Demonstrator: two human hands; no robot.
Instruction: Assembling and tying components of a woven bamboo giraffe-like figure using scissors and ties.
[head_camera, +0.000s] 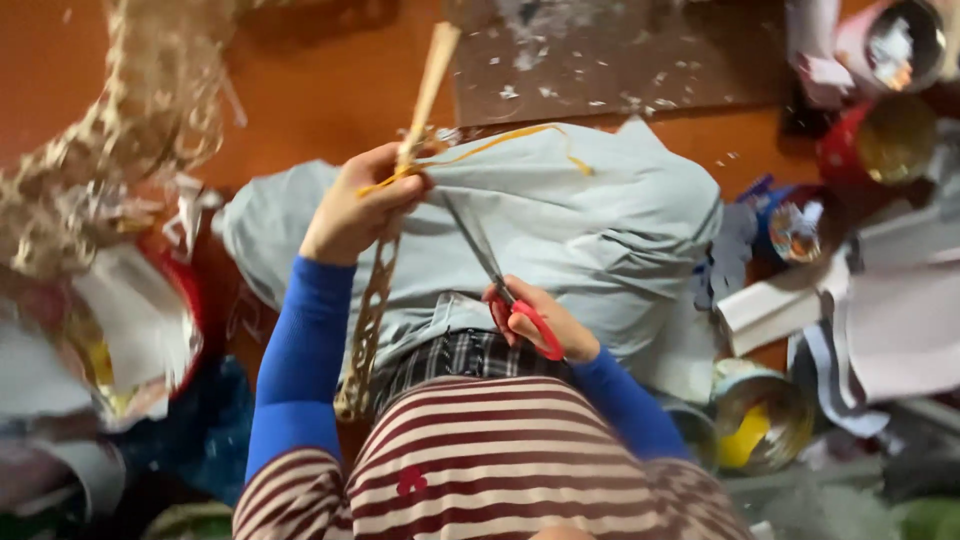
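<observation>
My left hand (358, 208) grips a long tan strip (425, 85) that rises past the hand and hangs down below it as a lacy, cut-out ribbon (366, 330). A thin yellow string (500, 143) runs from that hand across a pale grey-blue cloth (610, 215) on my lap. My right hand (545, 318) holds red-handled scissors (500, 275), the blades pointing up toward the left hand and the strip. Blue sleeves cover both arms.
An orange floor (320, 90) lies beyond the cloth, with a brown board (620, 65) dusted with white scraps. Shredded tan straw (120, 130) and crumpled paper lie left. Open tins (760, 420) and paper pieces (880, 330) crowd the right.
</observation>
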